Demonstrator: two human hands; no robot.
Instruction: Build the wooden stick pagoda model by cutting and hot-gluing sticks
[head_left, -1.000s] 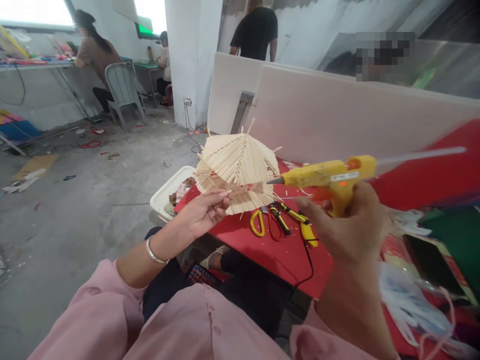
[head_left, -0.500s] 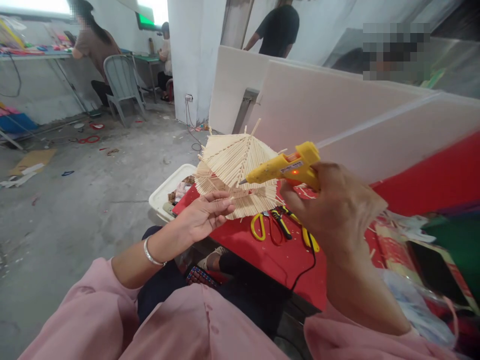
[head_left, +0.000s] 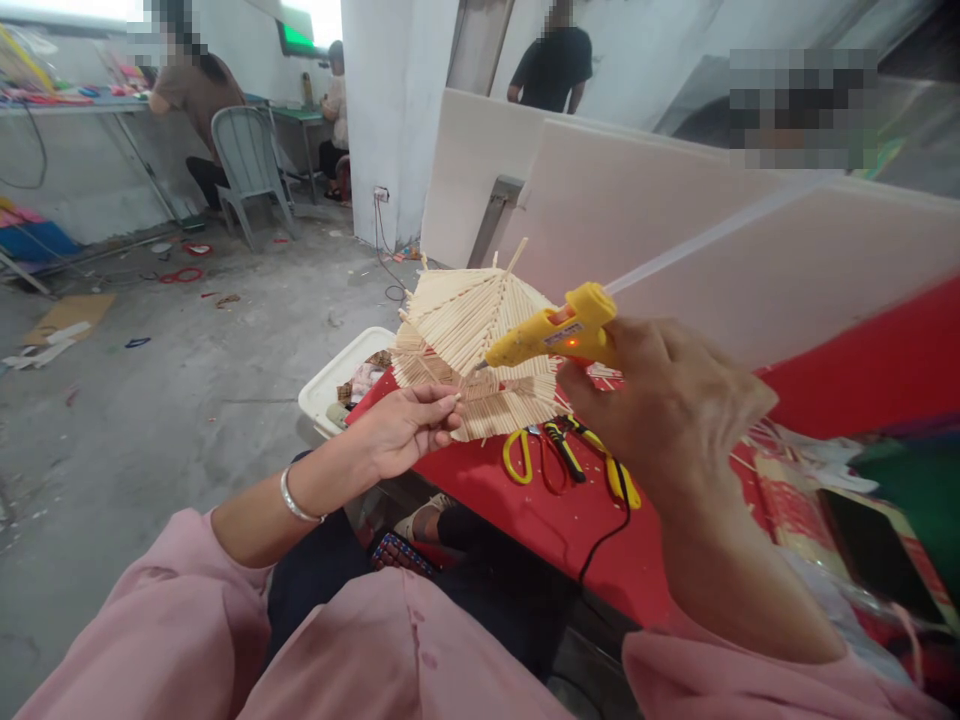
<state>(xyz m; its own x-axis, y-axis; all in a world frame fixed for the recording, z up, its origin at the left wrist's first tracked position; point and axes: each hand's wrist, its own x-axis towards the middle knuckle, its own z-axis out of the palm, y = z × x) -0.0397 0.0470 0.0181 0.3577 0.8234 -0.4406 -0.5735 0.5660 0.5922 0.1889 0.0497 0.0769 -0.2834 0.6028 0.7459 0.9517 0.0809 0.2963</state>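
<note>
Holding glue gun [head_left: 559, 335] | nozzle points left-down | at stick roof [head_left: 469, 345]

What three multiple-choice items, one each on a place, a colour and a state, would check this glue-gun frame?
1. Where do the scissors lie?
A. on the red table
B. on the floor
C. in the white bin

2. What colour is the glue gun?
A. blue
B. yellow
C. black

3. What is the left hand doing?
A. resting open on the lap
B. holding the scissors
C. holding the stick-built roof

Answers:
1 A, they rest on the red top below the roof.
2 B, its body is yellow, with an orange light lit.
3 C, its fingers pinch the roof's lower edge while the right hand has its grip on the gun, nozzle at the sticks.
</note>
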